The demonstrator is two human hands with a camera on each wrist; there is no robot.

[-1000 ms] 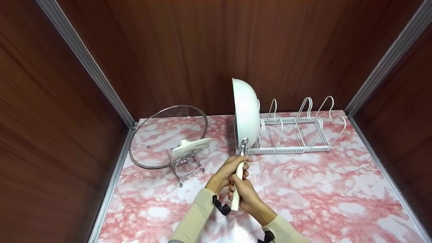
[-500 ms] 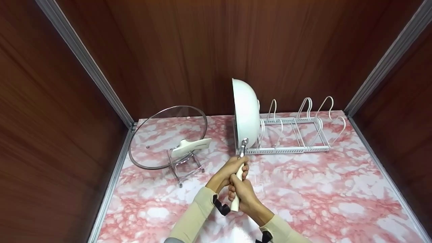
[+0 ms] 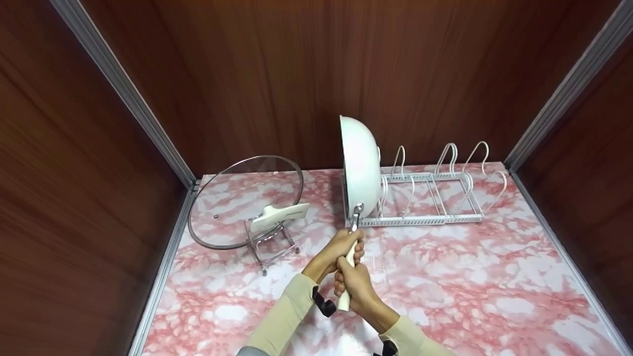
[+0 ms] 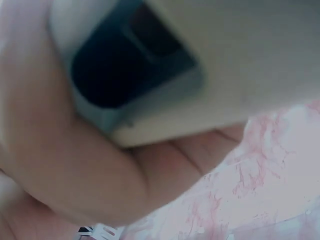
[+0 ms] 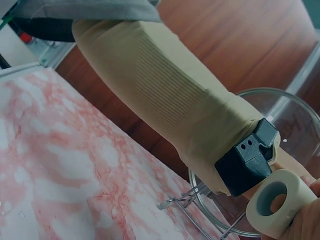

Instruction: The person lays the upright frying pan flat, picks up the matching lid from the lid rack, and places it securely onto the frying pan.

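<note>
A white wok (image 3: 362,163) stands on its side at the left end of a white wire rack (image 3: 420,221), its hollow side facing left. My left hand (image 3: 340,247) grips the upper part of its cream handle (image 3: 344,300), near the metal joint. Lower down, my right hand (image 3: 358,284) curls round the same handle, whose end sticks out below it. In the left wrist view, bent fingers (image 4: 100,170) lie against a blurred pale surface with a dark patch. The handle's hollow end (image 5: 257,212) shows beside my right hand (image 5: 306,220) in the right wrist view.
On the left, a glass lid (image 3: 282,216) with a cream grip leans in a small chrome stand (image 3: 264,262). Several wire loops (image 3: 452,153) rise from the rack's right part. Brown panels (image 3: 247,99) enclose the red-and-white marbled tabletop (image 3: 470,291) at the back and sides.
The wok stays in place, with both hands still round its handle. My right wrist has shifted very slightly toward the lower left.
</note>
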